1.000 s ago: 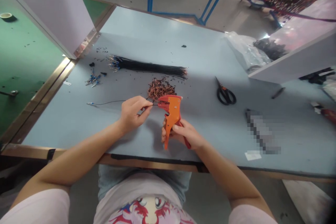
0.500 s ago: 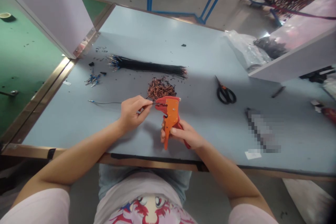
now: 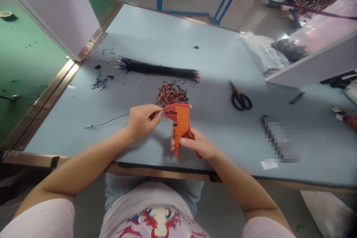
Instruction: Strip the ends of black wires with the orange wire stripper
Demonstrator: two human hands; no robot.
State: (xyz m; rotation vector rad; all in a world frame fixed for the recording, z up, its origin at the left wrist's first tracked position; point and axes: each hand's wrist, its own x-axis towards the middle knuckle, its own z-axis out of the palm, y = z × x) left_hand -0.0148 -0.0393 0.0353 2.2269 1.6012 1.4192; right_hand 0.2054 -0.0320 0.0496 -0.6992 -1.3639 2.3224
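Note:
Between the thumb and fingers of my left hand [image 3: 144,119] is a thin black wire [image 3: 111,120], whose blue-and-metal tipped end trails out to the left over the table. The wire's other end is close to the jaws of an orange and red wire stripper [image 3: 182,119]; whether it sits between them is too small to tell. My right hand [image 3: 196,143] is wrapped round the stripper's handles. Just behind the jaws lies a heap of short copper-coloured scraps [image 3: 171,93]. A long bundle of black wires [image 3: 161,70] stretches across behind the heap.
Black-handled scissors [image 3: 240,100] lie to the right, with a blurred-out object [image 3: 279,137] and a white label [image 3: 269,164] nearer the front edge. Loose blue terminals [image 3: 99,83] are at the left. Plastic bags [image 3: 260,52] rest by the right panel.
The wire's tipped end has swung toward me and slightly left, and the wire now curves more. My left hand has shifted very slightly; the stripper is nearly where it was.

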